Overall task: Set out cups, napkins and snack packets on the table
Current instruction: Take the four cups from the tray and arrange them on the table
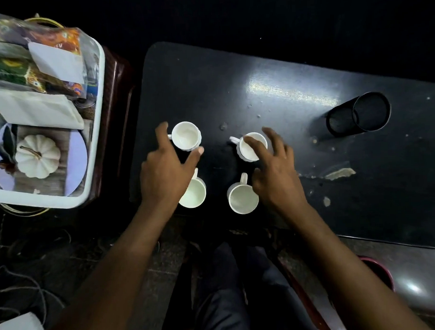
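Note:
Several white cups stand in a square on the dark table (257, 72). My left hand (165, 171) hovers over the left pair, its forefinger and thumb spread loosely on either side of the far-left cup (186, 135) and its palm covering part of the near-left cup (195, 196). My right hand (276, 177) is spread beside the right pair, a straight fingertip touching the rim of the far-right cup (247, 154). The near-right cup (243, 201) stands free. White napkins (37, 109) and colourful snack packets (66, 41) lie in a white tray (99, 107) at the left.
A black mesh pen holder (357, 115) lies on its side at the table's right. A white pumpkin ornament (37, 156) sits on a plate in the tray. The table top is chipped near its right front. Cables lie on the floor at the lower left.

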